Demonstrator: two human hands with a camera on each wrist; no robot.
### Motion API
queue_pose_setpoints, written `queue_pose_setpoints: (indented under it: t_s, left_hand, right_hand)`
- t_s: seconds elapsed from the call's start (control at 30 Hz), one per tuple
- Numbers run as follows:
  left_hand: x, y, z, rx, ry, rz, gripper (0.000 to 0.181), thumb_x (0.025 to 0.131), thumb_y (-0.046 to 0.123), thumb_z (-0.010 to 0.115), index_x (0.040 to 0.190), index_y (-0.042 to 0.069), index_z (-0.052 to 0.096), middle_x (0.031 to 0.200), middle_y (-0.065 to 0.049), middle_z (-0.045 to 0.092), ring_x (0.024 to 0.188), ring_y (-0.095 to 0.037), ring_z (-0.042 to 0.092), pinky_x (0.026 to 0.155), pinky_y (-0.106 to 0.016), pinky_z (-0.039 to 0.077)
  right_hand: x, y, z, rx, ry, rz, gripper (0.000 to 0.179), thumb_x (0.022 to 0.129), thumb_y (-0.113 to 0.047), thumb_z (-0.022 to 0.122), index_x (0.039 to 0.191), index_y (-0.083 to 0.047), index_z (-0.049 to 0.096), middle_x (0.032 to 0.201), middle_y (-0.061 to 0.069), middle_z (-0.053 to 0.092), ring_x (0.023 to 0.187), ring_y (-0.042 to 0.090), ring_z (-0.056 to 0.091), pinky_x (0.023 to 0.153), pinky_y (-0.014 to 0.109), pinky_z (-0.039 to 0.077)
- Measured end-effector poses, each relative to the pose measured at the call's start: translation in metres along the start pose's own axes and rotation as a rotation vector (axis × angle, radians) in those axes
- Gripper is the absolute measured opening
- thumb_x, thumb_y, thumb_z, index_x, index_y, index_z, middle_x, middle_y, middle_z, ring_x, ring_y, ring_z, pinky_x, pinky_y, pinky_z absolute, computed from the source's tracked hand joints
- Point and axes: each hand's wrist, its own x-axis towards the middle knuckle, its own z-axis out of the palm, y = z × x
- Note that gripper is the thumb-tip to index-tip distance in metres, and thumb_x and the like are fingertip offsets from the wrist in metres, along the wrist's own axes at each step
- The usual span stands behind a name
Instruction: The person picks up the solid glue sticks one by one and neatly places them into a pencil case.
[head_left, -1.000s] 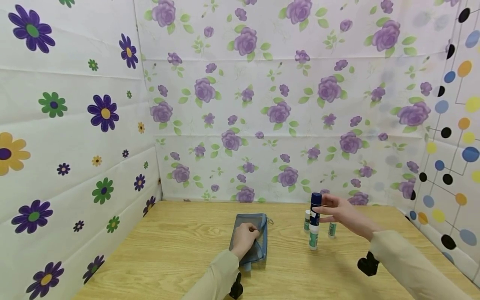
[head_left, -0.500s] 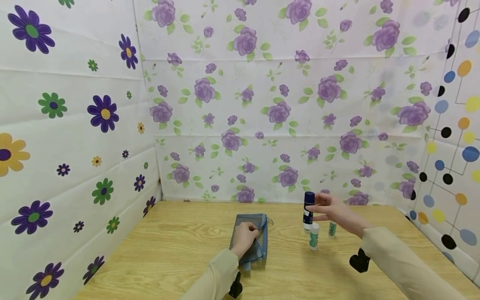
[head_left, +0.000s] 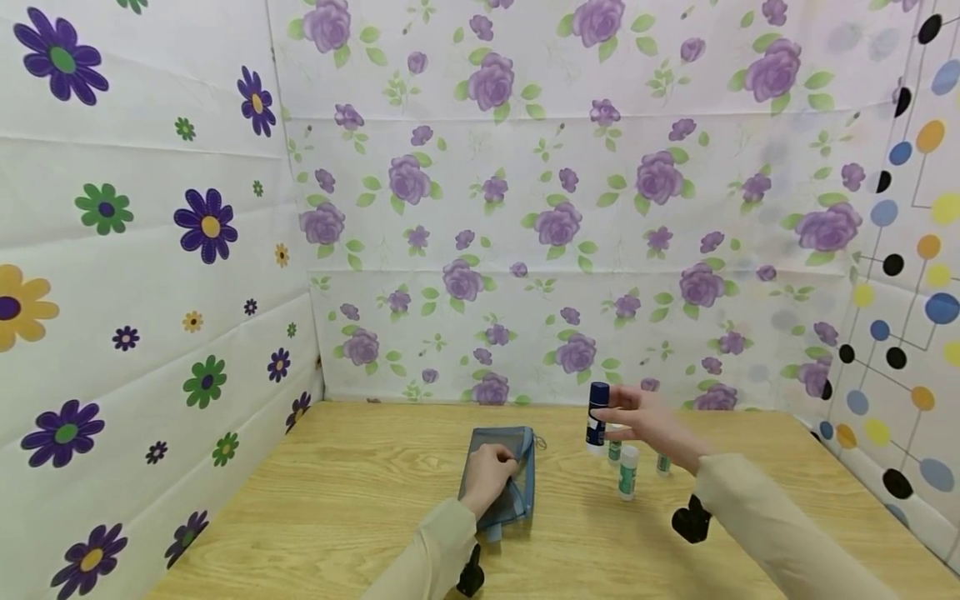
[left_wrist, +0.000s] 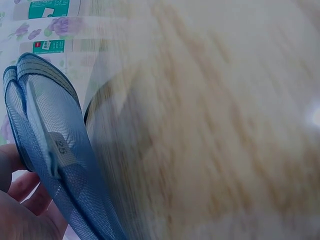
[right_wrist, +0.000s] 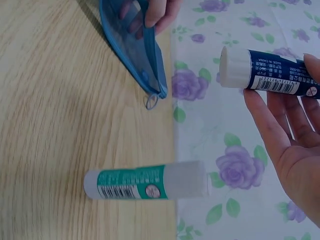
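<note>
The blue mesh pouch [head_left: 512, 505] lay on the worktop [head_left: 337, 500] at the centre of the dial, with the far edge at twelve. Your left hand [head_left: 489, 479] rested over it, fingers clamped on its rim, presumably to steady the soft mesh and part its mouth. Your right hand [head_left: 652, 423] held the navy glue stick [head_left: 597, 417] at two o'clock, near upright, fingers clamped round the barrel, probably so that they lay clear of its white lower end. Standing on end, and so taking little ground, were the front green stick [head_left: 627, 477] at three, the outer green stick [head_left: 663, 465] farther out on the same bearing, and the rear green stick [head_left: 615, 451], partly hidden, between two and three. At twelve the worktop ended against the floral sheet [head_left: 465, 358]. Bare wood gave you broad room at nine and a narrower lane between pouch and navy glue stick; these three crowded your right hand from five round to eight
</note>
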Motion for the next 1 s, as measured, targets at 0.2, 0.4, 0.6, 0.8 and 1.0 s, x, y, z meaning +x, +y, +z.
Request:
queue_pose_setpoints:
  t_s: [0.2, 0.4, 0.6, 0.8, 1.0]
  left_hand:
    - [0.001, 0.0, -0.001, 0.006, 0.001, 0.003, 0.006, 0.08, 0.002, 0.063, 0.081, 0.001, 0.068, 0.069, 0.002, 0.057, 0.061, -0.013, 0.052, 0.054, -0.03, 0.043]
    - [0.0, 0.001, -0.002, 0.004, 0.001, 0.011, 0.005, 0.08, 0.002, 0.063, 0.079, 0.002, 0.068, 0.069, 0.002, 0.057, 0.06, -0.013, 0.051, 0.054, -0.031, 0.043]
    - [0.0, 0.0, -0.001, 0.0, -0.001, 0.005, 0.005, 0.079, 0.003, 0.064, 0.079, 0.002, 0.068, 0.069, 0.003, 0.057, 0.06, -0.013, 0.052, 0.054, -0.031, 0.043]
    - [0.0, -0.001, -0.001, 0.004, 0.01, 0.008, 0.005, 0.079, 0.003, 0.064, 0.08, 0.002, 0.069, 0.069, 0.002, 0.058, 0.06, -0.013, 0.052, 0.054, -0.031, 0.043]
    - [-0.001, 0.001, -0.001, 0.0, 0.001, -0.004, 0.005, 0.079, 0.003, 0.064, 0.081, 0.002, 0.069, 0.07, 0.002, 0.057, 0.061, -0.013, 0.052, 0.054, -0.031, 0.043]
  right_hand:
    - [0.006, 0.003, 0.015, 0.027, -0.047, -0.005, 0.042, 0.084, -0.017, 0.065, 0.113, 0.007, 0.045, 0.108, 0.019, 0.049, 0.105, 0.034, 0.048, 0.079, 0.042, 0.045]
    - [0.016, 0.012, 0.023, 0.043, -0.039, -0.02, 0.041, 0.083, -0.019, 0.067, 0.11, 0.005, 0.049, 0.107, 0.019, 0.05, 0.104, 0.032, 0.049, 0.078, 0.043, 0.045]
    - [0.021, 0.014, 0.034, 0.048, -0.041, -0.006, 0.043, 0.084, -0.018, 0.065, 0.115, 0.006, 0.048, 0.111, 0.019, 0.051, 0.106, 0.033, 0.048, 0.078, 0.042, 0.046]
    - [0.026, 0.02, 0.045, 0.048, 0.016, 0.02, 0.037, 0.085, -0.015, 0.065, 0.111, 0.006, 0.05, 0.106, 0.017, 0.053, 0.1, 0.03, 0.053, 0.075, 0.042, 0.047]
    - [0.029, 0.025, 0.053, 0.052, 0.106, 0.06, 0.036, 0.084, -0.012, 0.065, 0.111, 0.007, 0.051, 0.102, 0.015, 0.056, 0.092, 0.027, 0.056, 0.075, 0.046, 0.046]
